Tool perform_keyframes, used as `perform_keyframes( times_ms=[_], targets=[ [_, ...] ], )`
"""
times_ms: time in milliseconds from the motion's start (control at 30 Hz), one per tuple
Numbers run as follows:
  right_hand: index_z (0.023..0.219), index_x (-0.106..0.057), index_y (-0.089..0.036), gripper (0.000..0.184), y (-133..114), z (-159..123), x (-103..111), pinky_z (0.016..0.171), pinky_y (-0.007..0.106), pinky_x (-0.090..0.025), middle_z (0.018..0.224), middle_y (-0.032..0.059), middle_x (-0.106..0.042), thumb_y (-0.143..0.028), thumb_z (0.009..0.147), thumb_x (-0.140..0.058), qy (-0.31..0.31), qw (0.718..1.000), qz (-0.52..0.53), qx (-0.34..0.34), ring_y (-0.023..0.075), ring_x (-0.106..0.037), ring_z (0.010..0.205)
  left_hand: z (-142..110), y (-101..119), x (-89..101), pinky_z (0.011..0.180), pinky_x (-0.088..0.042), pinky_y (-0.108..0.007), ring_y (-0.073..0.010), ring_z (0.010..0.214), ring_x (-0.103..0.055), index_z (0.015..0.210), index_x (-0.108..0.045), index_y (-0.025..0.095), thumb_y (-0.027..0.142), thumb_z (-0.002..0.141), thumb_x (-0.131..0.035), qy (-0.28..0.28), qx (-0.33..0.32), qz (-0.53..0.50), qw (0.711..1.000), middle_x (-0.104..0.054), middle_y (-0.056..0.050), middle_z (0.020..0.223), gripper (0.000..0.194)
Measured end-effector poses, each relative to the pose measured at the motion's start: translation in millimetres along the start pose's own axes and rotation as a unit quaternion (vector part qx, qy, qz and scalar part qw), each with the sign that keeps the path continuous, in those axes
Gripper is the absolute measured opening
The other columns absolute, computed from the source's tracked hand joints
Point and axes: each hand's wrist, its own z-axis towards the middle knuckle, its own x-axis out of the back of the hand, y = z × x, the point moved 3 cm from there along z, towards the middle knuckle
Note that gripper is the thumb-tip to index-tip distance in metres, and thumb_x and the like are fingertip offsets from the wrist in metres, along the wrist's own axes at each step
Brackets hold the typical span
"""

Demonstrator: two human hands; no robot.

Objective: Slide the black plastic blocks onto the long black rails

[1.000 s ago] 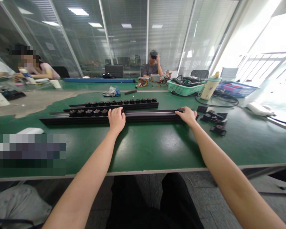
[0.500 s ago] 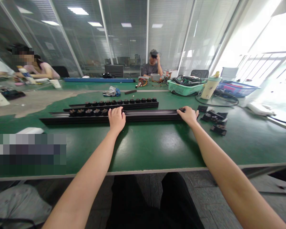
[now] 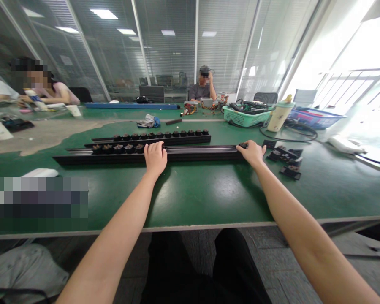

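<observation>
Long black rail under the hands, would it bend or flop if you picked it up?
The long black rail looks stiff: it lies straight between the left hand and right hand. The black knobs along one end might make it tip that way.

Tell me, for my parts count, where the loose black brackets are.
In the head view, the brackets lie on the green bench, right of the person's right hand, past the end of the black rail.
</observation>
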Motion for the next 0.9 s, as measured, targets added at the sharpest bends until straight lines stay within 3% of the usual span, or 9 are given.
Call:
perform_keyframes(
  times_ms=[900],
  targets=[
    [0.107, -0.071, -0.019, 0.036, 3.4, -0.8, 5.1, 0.118, 0.067, -0.024, 0.107, 0.0142, -0.074, -0.047, 0.087, -0.059, 0.007, 0.999, -0.014, -0.031, 0.0343, -0.062, 0.114, -0.7, 0.2, 0.7, 0.13, -0.022, -0.053, -0.0297, 0.134, -0.056, 0.131, -0.062, 0.02, 0.024, 0.099, -0.039, 0.002, -0.003, -0.003, 1.0, -0.069, -0.013, 0.135, 0.04]
  ],
)
